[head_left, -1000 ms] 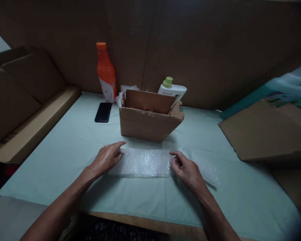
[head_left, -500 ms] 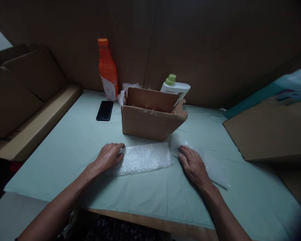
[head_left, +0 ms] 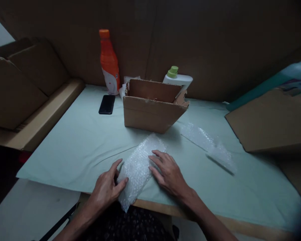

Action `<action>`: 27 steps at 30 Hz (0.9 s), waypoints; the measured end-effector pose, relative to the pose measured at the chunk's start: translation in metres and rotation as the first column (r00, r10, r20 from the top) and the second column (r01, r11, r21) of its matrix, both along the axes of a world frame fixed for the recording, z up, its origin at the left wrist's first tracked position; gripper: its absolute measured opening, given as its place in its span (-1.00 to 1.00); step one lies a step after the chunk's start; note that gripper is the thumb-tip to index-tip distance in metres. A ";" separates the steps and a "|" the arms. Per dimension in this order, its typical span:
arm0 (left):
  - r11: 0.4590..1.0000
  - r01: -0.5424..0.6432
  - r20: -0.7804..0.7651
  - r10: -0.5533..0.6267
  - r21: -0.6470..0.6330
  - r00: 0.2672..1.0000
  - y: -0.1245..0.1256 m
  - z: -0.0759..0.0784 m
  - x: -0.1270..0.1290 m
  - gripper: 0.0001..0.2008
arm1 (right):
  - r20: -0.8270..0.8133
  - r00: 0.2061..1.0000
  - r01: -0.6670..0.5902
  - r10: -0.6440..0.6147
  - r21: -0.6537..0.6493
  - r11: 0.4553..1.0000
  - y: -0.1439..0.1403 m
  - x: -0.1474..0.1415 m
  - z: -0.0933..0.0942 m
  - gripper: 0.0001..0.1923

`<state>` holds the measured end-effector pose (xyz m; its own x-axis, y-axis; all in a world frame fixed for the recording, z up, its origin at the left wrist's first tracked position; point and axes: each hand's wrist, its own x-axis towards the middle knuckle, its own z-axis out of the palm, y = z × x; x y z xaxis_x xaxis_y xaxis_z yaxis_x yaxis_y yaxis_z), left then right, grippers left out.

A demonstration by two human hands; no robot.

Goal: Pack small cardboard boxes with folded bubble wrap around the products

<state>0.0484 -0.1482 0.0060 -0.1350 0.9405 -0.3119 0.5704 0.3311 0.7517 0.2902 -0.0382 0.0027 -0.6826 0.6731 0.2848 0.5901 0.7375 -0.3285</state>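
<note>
The bubble wrap piece [head_left: 137, 167] has come away from the longer strip [head_left: 207, 142] – a second ago they lay as one band in front of the cardboard box [head_left: 153, 105]; now it sits turned diagonally at the near edge of the table [head_left: 72, 144], one corner hanging over. The left hand [head_left: 106, 189] has drawn back and pinches its lower edge between thumb and fingers. The right hand [head_left: 168, 174] lies flat and open, fingers touching its right side – holding nothing.
</note>
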 end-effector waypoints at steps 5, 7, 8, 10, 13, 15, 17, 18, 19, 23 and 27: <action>0.992 -0.092 0.395 0.117 -0.081 0.911 -0.004 0.004 0.001 -0.26 | 0.044 0.999 0.004 -0.001 -0.074 0.997 -0.002 -0.007 -0.004 -0.71; 0.983 -0.147 0.466 0.181 -0.110 0.866 -0.009 0.003 0.001 -0.22 | 0.008 0.999 -0.038 0.039 -0.091 0.995 -0.015 0.004 0.005 -0.63; 0.977 -0.179 0.488 0.213 -0.116 0.846 -0.011 0.001 0.001 -0.19 | -0.001 0.997 -0.076 0.076 -0.104 0.992 -0.025 0.008 0.009 -0.57; 0.964 -0.231 0.542 0.266 -0.134 0.797 -0.017 0.000 0.003 -0.14 | -0.002 0.986 -0.163 0.164 -0.135 0.977 -0.051 0.011 0.014 -0.40; 0.944 -0.291 0.660 0.317 -0.153 0.681 -0.027 0.000 0.009 -0.14 | -0.001 0.973 -0.230 0.232 -0.135 0.964 -0.087 -0.002 0.004 -0.12; 0.941 -0.308 0.722 0.312 -0.144 0.618 -0.034 0.001 0.012 -0.15 | -0.071 0.976 -0.211 0.205 -0.086 0.974 -0.100 -0.018 -0.009 -0.16; 0.947 -0.302 0.730 0.281 -0.107 0.623 -0.041 0.003 0.011 -0.17 | -0.231 0.964 -0.146 0.132 -0.045 0.988 -0.102 -0.031 -0.020 -0.37; 0.949 -0.308 0.705 0.265 -0.070 0.657 -0.044 0.004 0.010 -0.20 | -0.318 0.946 -0.088 0.062 -0.070 0.994 -0.100 -0.035 -0.022 -0.47; 0.947 -0.322 0.657 0.250 -0.012 0.711 -0.047 0.004 0.007 -0.25 | -0.385 0.923 -0.028 -0.028 -0.140 0.990 -0.096 -0.036 -0.023 -0.56; 0.884 -0.212 0.237 0.119 0.417 0.964 -0.055 0.004 0.000 -0.52 | -0.363 0.860 0.097 -0.360 -0.576 0.812 -0.078 -0.031 -0.016 -0.66; 0.698 0.312 -0.241 -0.202 0.645 0.949 -0.041 -0.004 0.010 -0.52 | -0.306 0.868 0.085 -0.391 -0.685 0.724 -0.066 -0.024 -0.015 -0.55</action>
